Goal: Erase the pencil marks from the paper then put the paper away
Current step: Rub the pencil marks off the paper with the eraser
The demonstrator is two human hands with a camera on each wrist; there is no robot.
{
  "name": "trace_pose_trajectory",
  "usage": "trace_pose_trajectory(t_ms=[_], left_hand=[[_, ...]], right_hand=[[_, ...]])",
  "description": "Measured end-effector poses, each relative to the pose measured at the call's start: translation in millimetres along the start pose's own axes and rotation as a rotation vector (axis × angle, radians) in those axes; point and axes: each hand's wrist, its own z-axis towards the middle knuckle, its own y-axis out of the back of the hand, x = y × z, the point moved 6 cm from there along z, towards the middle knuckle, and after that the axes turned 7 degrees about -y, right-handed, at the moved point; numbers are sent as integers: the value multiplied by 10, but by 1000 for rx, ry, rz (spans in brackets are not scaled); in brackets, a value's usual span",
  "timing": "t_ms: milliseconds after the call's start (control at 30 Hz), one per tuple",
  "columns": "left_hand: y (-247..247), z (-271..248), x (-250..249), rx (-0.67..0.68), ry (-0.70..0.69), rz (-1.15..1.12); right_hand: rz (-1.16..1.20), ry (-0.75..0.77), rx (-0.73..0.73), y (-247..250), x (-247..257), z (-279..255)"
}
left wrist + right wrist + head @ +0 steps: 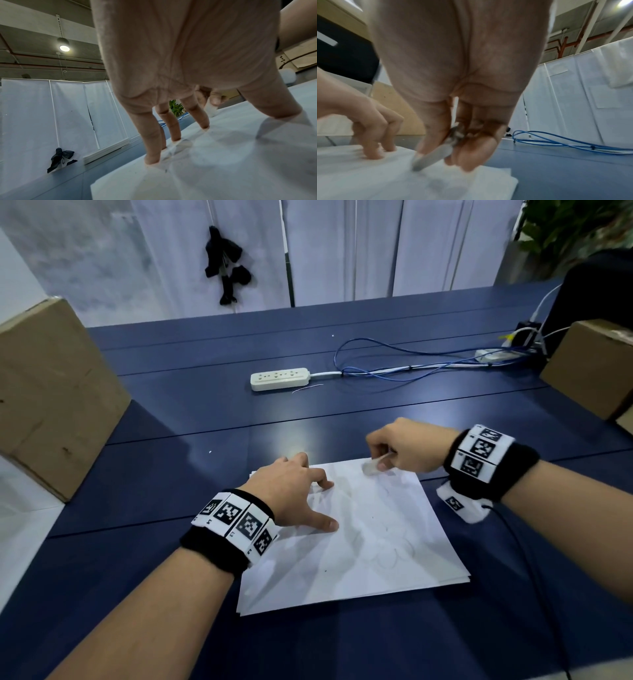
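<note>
Only square coded markers on the wristbands; no text seems legible.

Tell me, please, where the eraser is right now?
The eraser is pinched in the right hand, its tip on the paper near the far right corner.

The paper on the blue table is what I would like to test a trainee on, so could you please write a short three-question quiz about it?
1. True or false: the left hand presses its spread fingers on the paper.
2. What does the right hand pinch? A) a pencil B) an eraser C) the power strip
3. Fill in: faint pencil marks remain on the sheet's ____ half, as seen from the head view.

Key
1. True.
2. B; its tip touches the paper near the far edge.
3. Near, close to the person.
</note>
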Motion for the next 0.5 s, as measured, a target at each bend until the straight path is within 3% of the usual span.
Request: trace_pose_trajectory(t_ms=[133, 333, 400, 500], left_hand=[[0, 5, 3, -2, -2, -5], [2, 3, -2, -9, -1, -14], [2, 2, 1, -6, 2, -15], [1, -2, 5, 1, 6, -14]], right_hand=[[6, 64, 267, -199, 82, -194], [-37, -41, -59, 66, -2, 67], [1, 7, 39, -3, -9, -11], [72, 83, 306, -214, 68, -188]])
